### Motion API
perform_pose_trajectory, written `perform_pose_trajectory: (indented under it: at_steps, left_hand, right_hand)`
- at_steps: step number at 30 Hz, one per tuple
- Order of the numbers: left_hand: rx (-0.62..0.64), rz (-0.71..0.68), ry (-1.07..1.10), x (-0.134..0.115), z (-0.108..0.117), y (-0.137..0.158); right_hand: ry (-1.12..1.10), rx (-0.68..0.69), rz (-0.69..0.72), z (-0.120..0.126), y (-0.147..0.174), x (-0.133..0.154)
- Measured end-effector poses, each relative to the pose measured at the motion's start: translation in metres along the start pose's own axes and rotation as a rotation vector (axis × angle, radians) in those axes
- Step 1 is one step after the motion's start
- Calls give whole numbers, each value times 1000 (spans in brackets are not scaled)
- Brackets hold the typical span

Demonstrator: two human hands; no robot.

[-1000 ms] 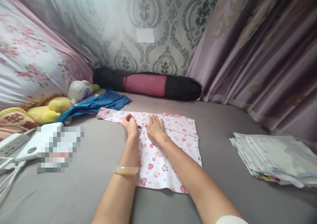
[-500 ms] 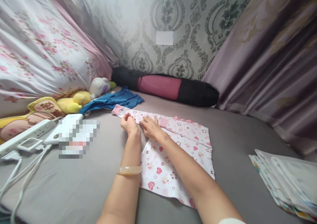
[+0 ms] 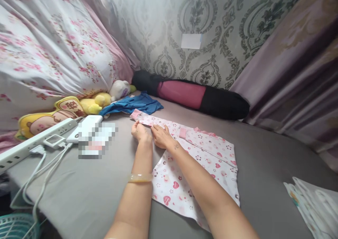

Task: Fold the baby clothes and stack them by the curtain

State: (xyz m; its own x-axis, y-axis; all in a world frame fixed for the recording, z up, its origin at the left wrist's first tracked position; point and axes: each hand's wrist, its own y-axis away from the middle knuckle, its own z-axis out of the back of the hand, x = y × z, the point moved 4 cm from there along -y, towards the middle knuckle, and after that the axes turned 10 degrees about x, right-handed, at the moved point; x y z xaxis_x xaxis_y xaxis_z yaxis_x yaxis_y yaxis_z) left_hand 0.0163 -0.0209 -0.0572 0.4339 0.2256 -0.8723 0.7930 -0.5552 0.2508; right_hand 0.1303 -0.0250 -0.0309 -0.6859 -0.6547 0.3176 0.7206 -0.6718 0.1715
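Observation:
A white long-sleeved child's top [image 3: 190, 175] with pink hearts and flowers lies on the bed. One sleeve stretches out to the left and ends in a pink cuff [image 3: 135, 114]; a second pink cuff [image 3: 182, 132] rests folded over on the body of the top. With curled fingers, my left hand [image 3: 142, 132] pinches the lower edge of the outstretched sleeve close to its cuff. My right hand [image 3: 161, 136] lies palm down on the same sleeve just right of it, fingers extended. My right forearm crosses over the body and hides part of it.
Left are a white power strip [image 3: 39, 144] with cables, a white power bank [image 3: 88, 129] and plush toys [image 3: 97, 103]. Blue cloth [image 3: 134, 104] lies behind the sleeve. A black-and-pink long bag [image 3: 182, 94] lines the wall. Folded clothes [image 3: 314, 207] sit at right.
The view has swung left, bringing a teal basket into the lower left corner. Both my hands have shifted along the sleeve toward its cuff.

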Motion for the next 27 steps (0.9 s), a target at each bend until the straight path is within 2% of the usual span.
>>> perform_pose_trajectory:
  at_steps: [4,11,13,18,22,27]
  left_hand:
    - [26,24,26,3,-4,-4]
    - [152,85,118,-1,-20,-12]
    - [163,99,115,0,-21,-14]
    - [182,96,199,3,-22,-16]
    - [202,72,258,3,-26,-17]
    - [244,2,218,-1,-25,-16]
  right_hand:
    - [-76,8,-8,1,-3,-5]
    - [-152,-1,15,8,9,-10]
    - [-160,-33,-52,14,17,-17]
    - [-61,-208,-339,29,43,-52]
    - [-41,-146,-431,21,56,-72]
    - [-70,-49,-484,8,58,-72]
